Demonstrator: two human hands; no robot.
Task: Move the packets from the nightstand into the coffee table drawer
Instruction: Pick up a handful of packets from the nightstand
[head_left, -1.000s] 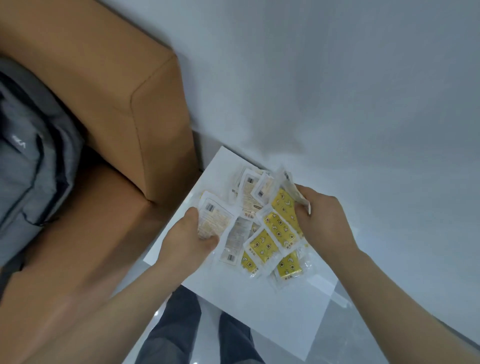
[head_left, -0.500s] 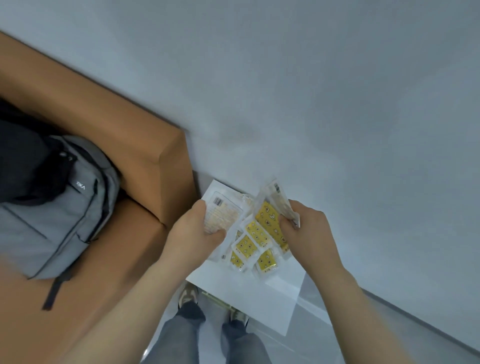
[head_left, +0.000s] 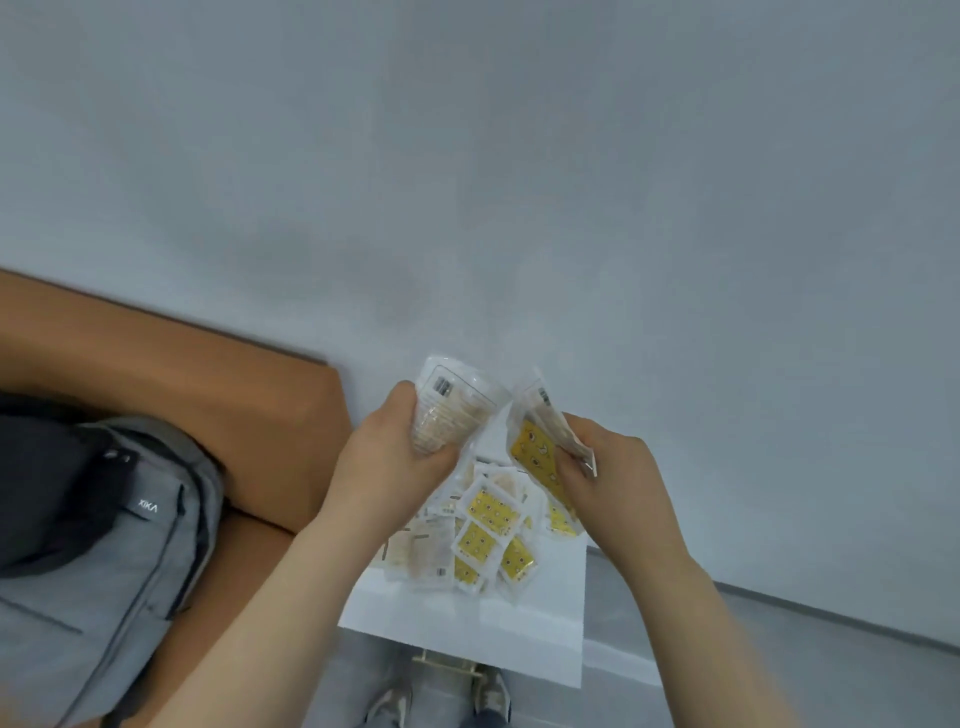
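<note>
Yellow and pale packets (head_left: 483, 525) lie heaped on the white nightstand (head_left: 467, 639), which stands against a plain pale wall (head_left: 519, 156). Above the heap, the left hand (head_left: 395, 462) grips a pale bundle (head_left: 454, 405) and the right hand (head_left: 613, 483) clutches a yellow-fronted bundle (head_left: 535, 449), the two hands slightly apart. At left, a tan sofa (head_left: 208, 374) carries a grey backpack (head_left: 119, 545).

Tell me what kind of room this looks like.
Likely a home living room or bedroom: a tan upholstered seat with a grey backpack on it, beside a small white nightstand against a plain wall.
</note>
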